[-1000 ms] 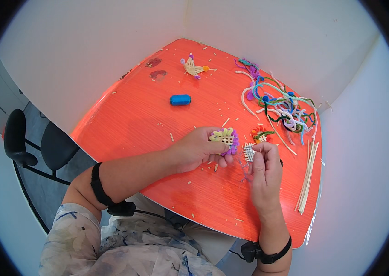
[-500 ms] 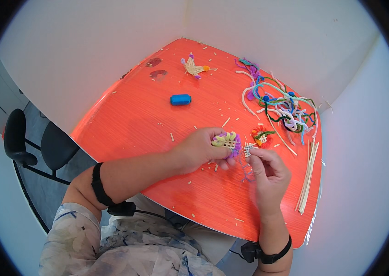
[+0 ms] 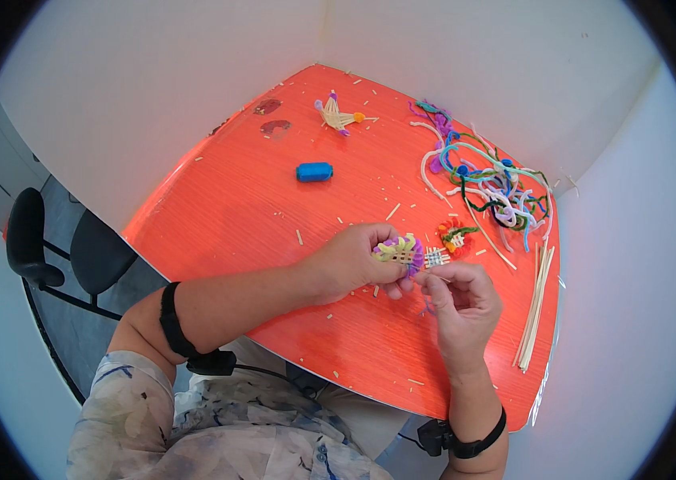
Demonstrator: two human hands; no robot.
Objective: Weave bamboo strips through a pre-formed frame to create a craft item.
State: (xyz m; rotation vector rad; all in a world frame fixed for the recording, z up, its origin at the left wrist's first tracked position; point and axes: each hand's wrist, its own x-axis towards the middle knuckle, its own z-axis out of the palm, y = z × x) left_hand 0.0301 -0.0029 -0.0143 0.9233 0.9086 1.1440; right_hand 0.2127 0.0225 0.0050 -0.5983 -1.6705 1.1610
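Observation:
My left hand [image 3: 358, 262] is closed around a small woven stick piece edged with yellow and purple yarn [image 3: 404, 250]. Thumb and fingers pinch it from its left side. Just to the right of it, my right hand [image 3: 466, 302] has its thumb and forefinger pressed together at the piece's lower right edge. A thin purple strand [image 3: 429, 307] hangs below those fingertips; what exactly they pinch is too small to make out. Beyond the right fingertips a little lattice of pale sticks [image 3: 436, 257] shows, and I cannot tell whether it joins the held piece.
Behind my right hand lies a red-orange yarn-edged piece with green [image 3: 456, 238]. A tangle of coloured yarn [image 3: 498, 184] spreads at the far right, above a bundle of pale sticks [image 3: 535, 312]. Farther off are a blue thread spool [image 3: 315, 172] and a stick star [image 3: 338, 117]. White panels [image 3: 194, 88] border the red table.
My right hand has shifted slightly left, its fingertips now at the yarn-edged piece's lower edge and off the stick lattice. My left hand has tilted its piece a little.

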